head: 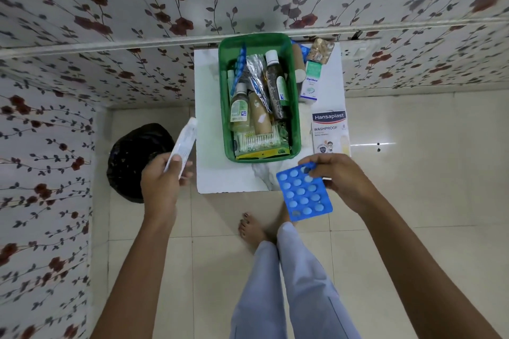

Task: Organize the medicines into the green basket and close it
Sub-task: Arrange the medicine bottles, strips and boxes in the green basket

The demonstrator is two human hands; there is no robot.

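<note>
Our left hand [161, 181] grips a white tube [184, 143] beside the bin bag [132, 159]; the crowded green basket [224, 107] sits mid-table; our right hand [338, 176] pinches 1 blue blister strip [303, 192]. Overfilling may stop it closing.
</note>
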